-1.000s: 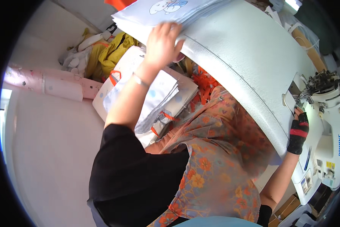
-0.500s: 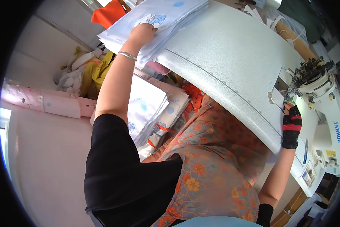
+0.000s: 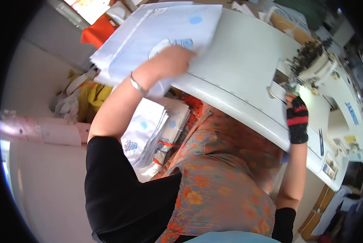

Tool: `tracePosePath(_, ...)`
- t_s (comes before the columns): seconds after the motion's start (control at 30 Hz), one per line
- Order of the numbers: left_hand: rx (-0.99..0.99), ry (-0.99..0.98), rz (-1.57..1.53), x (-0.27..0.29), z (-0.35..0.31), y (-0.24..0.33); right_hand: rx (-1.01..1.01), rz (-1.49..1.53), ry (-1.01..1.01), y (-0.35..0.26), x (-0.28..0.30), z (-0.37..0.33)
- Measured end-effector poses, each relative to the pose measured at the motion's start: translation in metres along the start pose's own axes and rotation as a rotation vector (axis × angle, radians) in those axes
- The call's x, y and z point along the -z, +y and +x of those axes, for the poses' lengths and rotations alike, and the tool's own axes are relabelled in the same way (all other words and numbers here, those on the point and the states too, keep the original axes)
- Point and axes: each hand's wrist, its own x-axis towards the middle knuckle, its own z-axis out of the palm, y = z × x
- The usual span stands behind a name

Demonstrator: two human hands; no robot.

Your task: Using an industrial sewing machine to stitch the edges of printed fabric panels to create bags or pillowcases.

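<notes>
My left hand (image 3: 174, 61), blurred by motion, is over the near right part of a stack of white printed fabric sheets (image 3: 126, 52) on the sewing table. Its fingers are smeared, so any grip on the top sheet is unclear. My right hand (image 3: 298, 119), in a black and red fingerless glove, rests at the table's right side. Its bare fingertips are drawn together beside the needle area of a white sewing machine (image 3: 327, 77); whatever they hold is too small to make out.
Below the table edge on the left lies another pile of printed sheets (image 3: 143, 125). Yellow and white cloths (image 3: 86, 97) are heaped beyond it, near orange fabric (image 3: 98, 31). A slim dark tool like tweezers (image 3: 321, 141) lies right of my gloved hand. A ruler line runs along the tabletop (image 3: 246, 60).
The whole view has shifted. My left hand has moved rightward across the fabric stack, toward the bare tabletop. My right hand stays beside the machine's needle area.
</notes>
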Motion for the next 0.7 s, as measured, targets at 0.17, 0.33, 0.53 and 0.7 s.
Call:
tracePosePath(0.17, -0.311, -0.200, -0.360, -0.038, -0.014, 0.127, 0.079, 0.140, -0.065, -0.057, 0.004, -0.013)
tracePosePath(0.33, -0.528, -0.420, -0.512, -0.060, 0.005, 0.172, 0.143, 0.075, -0.165, -0.092, -0.002, -0.031)
tracePosePath(0.53, -0.359, 0.540, -0.263, -0.076, 0.154, 0.137, 0.124, 0.103, -0.113, -0.092, -0.005, -0.038)
tracePosePath(0.7, -0.178, 0.572, -0.205, -0.103, 0.199, 0.136, 0.111, 0.125, -0.126, -0.093, -0.002, -0.036)
